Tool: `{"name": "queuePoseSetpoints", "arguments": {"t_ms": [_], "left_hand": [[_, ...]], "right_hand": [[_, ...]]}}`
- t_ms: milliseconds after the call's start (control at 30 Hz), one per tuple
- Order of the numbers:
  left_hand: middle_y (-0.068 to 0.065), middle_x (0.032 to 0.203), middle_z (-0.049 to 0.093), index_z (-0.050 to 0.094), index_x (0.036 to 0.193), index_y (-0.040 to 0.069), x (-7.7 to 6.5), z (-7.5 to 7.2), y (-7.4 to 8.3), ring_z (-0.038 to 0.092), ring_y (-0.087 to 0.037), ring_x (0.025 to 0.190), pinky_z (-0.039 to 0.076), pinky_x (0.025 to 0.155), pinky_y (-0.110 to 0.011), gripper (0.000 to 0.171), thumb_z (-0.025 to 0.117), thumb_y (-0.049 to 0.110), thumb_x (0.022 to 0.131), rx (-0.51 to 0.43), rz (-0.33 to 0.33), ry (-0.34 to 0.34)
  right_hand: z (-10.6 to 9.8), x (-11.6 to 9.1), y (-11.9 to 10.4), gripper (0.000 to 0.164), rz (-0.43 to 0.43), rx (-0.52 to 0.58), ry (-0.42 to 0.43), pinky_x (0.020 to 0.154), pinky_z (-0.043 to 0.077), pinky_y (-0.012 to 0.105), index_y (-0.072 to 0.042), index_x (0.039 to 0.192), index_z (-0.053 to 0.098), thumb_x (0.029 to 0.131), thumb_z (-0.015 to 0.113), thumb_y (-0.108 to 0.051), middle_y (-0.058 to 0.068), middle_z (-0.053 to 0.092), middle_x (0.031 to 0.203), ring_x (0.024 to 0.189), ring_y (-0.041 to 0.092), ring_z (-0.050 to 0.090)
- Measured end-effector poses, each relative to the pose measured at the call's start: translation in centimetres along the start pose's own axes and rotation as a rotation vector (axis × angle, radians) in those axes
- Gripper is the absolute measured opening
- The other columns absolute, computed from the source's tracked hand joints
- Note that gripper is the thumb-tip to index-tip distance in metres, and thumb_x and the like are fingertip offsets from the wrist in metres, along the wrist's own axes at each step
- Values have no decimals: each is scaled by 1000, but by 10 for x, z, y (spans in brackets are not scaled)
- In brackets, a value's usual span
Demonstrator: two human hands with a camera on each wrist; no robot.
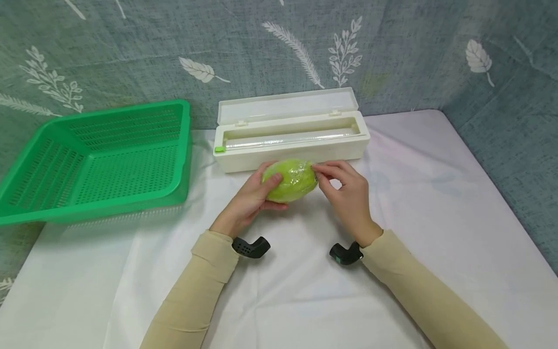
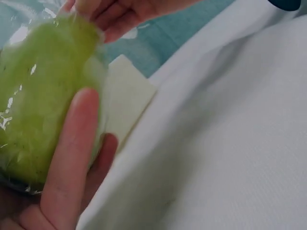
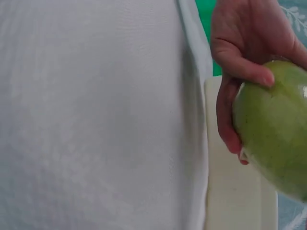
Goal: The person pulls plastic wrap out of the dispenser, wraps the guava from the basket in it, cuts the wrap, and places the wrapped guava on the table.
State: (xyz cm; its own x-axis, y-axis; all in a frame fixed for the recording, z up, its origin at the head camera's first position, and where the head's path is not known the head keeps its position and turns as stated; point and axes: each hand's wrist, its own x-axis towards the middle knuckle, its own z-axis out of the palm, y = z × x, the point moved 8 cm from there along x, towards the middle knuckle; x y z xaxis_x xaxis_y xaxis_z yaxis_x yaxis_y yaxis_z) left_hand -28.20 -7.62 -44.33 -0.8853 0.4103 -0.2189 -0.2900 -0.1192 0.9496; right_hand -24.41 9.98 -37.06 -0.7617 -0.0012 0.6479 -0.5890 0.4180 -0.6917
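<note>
A green, mango-like fruit (image 1: 291,180) is wrapped in shiny, clear cling film. My left hand (image 1: 247,198) grips its left end, thumb (image 2: 72,148) lying along the side and the other fingers beneath. At the fruit's right end, my right hand (image 1: 346,191) pinches the film between thumb and fingertips; exactly how much film it has is too small to tell. The right wrist view shows the fruit (image 3: 276,124) in the left hand (image 3: 249,43), while the right hand's fingers fall outside that view. Both hands hold the fruit above the white cloth.
Just behind the hands stands a white cling film dispenser (image 1: 292,154), lid (image 1: 287,105) raised, a film roll (image 1: 287,139) inside and a green slider (image 1: 220,149) at its left. A green plastic basket (image 1: 185,160) stands at left. Patterned fabric (image 1: 244,43) hangs behind the white-covered table (image 1: 436,232).
</note>
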Motion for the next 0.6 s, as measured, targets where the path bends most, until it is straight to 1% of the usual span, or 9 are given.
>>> {"name": "queuePoseSetpoints", "arguments": {"t_ms": [67, 133, 233, 333, 600], "left_hand": [[-16, 122, 39, 32, 132, 21, 1, -3, 1, 56, -32, 93, 48, 70, -48, 62, 62, 42, 81, -10, 6, 23], [-17, 122, 39, 32, 132, 21, 0, -5, 2, 56, -32, 94, 48, 70, -47, 63, 61, 42, 81, -32, 11, 19], [-18, 122, 40, 32, 132, 20, -1, -3, 3, 56, -32, 94, 48, 71, -48, 64, 61, 45, 80, -52, 15, -28], [-18, 121, 39, 32, 131, 19, -2, 2, 3, 55, -32, 94, 47, 71, -50, 67, 63, 46, 78, -50, 14, -70], [-18, 121, 39, 34, 130, 19, -2, 6, 4, 54, -32, 94, 47, 69, -53, 75, 67, 52, 71, -22, 40, -94]], "right_hand": [[3, 0, -4, 25, -31, -59, -32, 72, 46, 25, -10, 101, 69, 78, 63, -1, -1, 62, 97, 85, 10, 59], [4, 1, -9, 27, -68, -87, -56, 74, 45, 24, -9, 102, 68, 78, 63, 0, -1, 61, 99, 89, 10, 59], [3, 3, -13, 23, -98, -56, -55, 75, 46, 24, -9, 99, 68, 78, 65, 1, -2, 62, 96, 88, 10, 58], [-2, 6, -11, 18, -96, -11, -36, 76, 45, 22, -10, 94, 67, 78, 65, 0, -4, 62, 91, 84, 8, 58], [-3, 7, -10, 15, -86, 4, -39, 76, 46, 22, -8, 90, 65, 78, 66, 0, -1, 59, 87, 82, 10, 58]]}}
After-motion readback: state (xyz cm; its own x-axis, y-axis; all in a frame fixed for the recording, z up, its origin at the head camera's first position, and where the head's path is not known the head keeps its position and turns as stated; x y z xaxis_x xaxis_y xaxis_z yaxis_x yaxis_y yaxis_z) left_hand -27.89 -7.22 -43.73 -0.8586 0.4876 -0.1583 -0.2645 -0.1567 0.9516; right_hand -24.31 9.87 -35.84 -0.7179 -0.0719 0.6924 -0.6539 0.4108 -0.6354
